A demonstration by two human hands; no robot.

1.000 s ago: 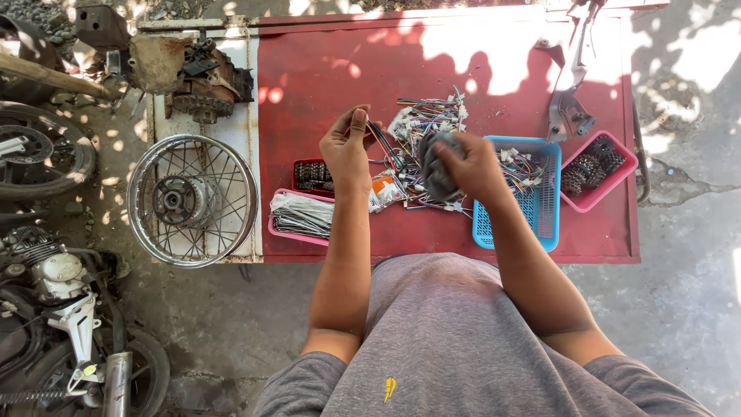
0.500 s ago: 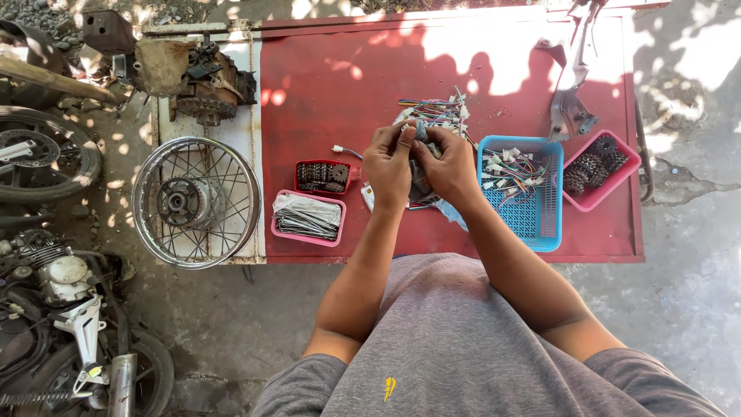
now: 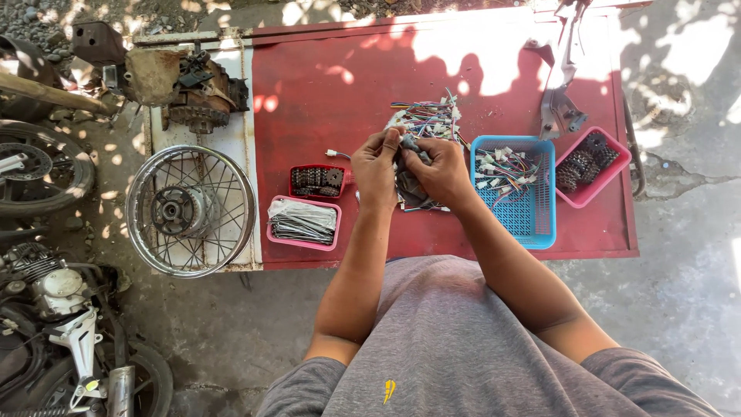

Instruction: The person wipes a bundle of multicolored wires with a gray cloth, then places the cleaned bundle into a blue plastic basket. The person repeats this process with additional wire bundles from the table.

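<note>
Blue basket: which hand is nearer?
Right. The right hand sits just left of the blue basket, close to its rim. The left hand is farther left, beyond the right hand.

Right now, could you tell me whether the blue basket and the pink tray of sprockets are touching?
Touching. The head view shows the blue basket lying side by side with the pink tray, the tray's left edge pressed against the basket's right rim with no red table visible between them.
</note>
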